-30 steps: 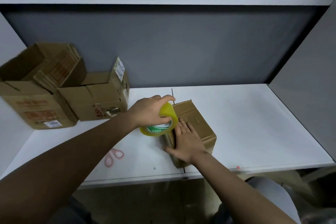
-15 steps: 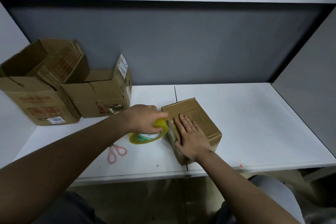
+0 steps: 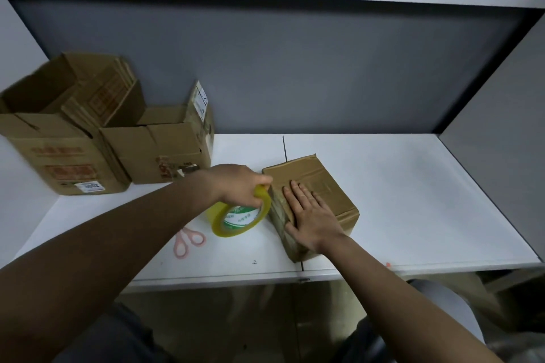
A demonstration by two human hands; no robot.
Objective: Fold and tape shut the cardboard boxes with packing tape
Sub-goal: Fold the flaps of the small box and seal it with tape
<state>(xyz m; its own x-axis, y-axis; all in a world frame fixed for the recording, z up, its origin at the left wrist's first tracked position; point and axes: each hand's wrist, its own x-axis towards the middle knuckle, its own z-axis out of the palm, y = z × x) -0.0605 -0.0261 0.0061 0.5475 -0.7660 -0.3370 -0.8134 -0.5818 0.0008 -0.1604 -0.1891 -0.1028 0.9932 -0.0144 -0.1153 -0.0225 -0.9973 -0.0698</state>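
Note:
A small closed cardboard box (image 3: 321, 183) lies in the middle of the white table (image 3: 413, 200), with tape across its top. My right hand (image 3: 309, 216) lies flat on the box's near left part, fingers straight, thumb over the left side. My left hand (image 3: 239, 186) grips a yellow roll of packing tape (image 3: 236, 216) by its upper rim, just left of the box. The roll is tilted and sits low against the box's left side.
Two open cardboard boxes stand at the back left: a larger one (image 3: 56, 156) and a smaller one (image 3: 165, 147) beside it. Pink-handled scissors (image 3: 187, 240) lie on the table below my left forearm. A grey wall panel closes the right side.
My left hand has brought the tape roll down from the box's top edge to its left side. My right hand stays flat on the box.

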